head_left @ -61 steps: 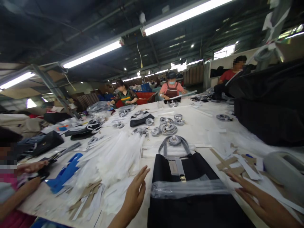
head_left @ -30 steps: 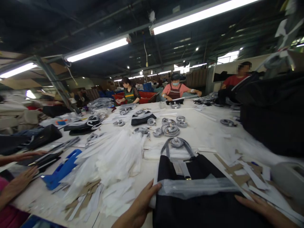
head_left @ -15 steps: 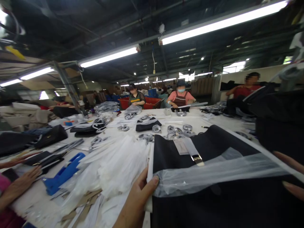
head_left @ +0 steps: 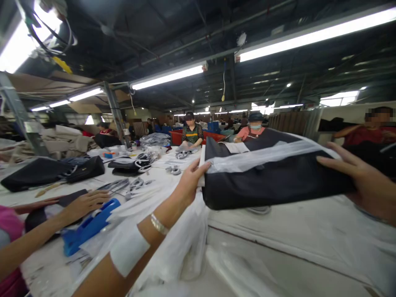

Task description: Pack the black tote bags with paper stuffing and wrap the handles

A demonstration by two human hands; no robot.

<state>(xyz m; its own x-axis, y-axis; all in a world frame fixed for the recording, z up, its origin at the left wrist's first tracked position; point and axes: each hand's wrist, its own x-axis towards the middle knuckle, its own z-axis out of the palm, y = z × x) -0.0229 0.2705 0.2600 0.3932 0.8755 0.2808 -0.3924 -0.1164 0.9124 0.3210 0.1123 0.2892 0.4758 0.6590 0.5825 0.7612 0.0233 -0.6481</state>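
A black bag is held up above the table between both hands, its lower edge off the surface. Across it runs a translucent plastic strip, and a pale tag lies near its upper edge. My left hand grips the left edge, thumb over the strip's end. At the right end, my right hand is closed round the bag with the thumb on its front; some of its fingers are hidden behind. White plastic sheets are heaped below my left forearm.
A blue tape dispenser stands at left, beside a co-worker's hands on dark material. Black bags and coiled grey straps lie on the white table. Co-workers sit across it.
The bag has been raised off the table and tilted away, so more table shows beneath. Both hands moved up with it. The view has turned left, and the co-worker's hand reaches farther right.
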